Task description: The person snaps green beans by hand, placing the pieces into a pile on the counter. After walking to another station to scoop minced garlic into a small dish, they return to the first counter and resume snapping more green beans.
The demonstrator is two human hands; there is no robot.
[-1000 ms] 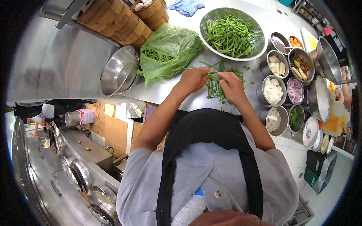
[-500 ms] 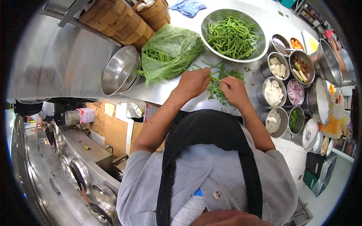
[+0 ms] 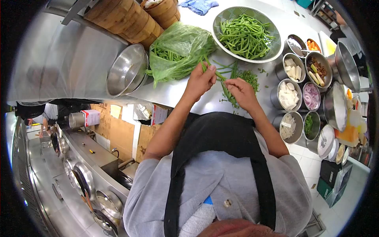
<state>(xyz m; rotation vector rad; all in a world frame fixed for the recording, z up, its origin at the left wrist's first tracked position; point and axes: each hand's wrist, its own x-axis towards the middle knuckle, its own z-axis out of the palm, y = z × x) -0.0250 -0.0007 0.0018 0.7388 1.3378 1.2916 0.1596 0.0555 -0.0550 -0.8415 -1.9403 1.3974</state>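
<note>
My left hand [image 3: 200, 82] is closed around green beans [image 3: 219, 75], which stick out past the thumb toward the right. At their other end my right hand [image 3: 241, 93] pinches with thumb and fingertips. Below and between the hands, several loose beans and a pile of small green trimmings [image 3: 248, 79] lie on the steel counter. Just behind my left hand is a clear green plastic bag [image 3: 179, 47] with more beans in it. A perforated metal colander [image 3: 271, 53] heaped with green beans stands beyond my hands.
Metal bowls [image 3: 126, 71] and stacked bamboo steamers [image 3: 122, 19] stand at left. Several metal containers line the right side, including white chunks [image 3: 289, 96] and sliced purple onion [image 3: 311, 98]. A blue cloth [image 3: 198, 6] lies at the back. Pans [image 3: 106, 205] sit on the stove, lower left.
My left hand has turned and tilted upward, with its beans now pointing more away from me. My right hand has shifted slightly down and left, its fingers bending.
</note>
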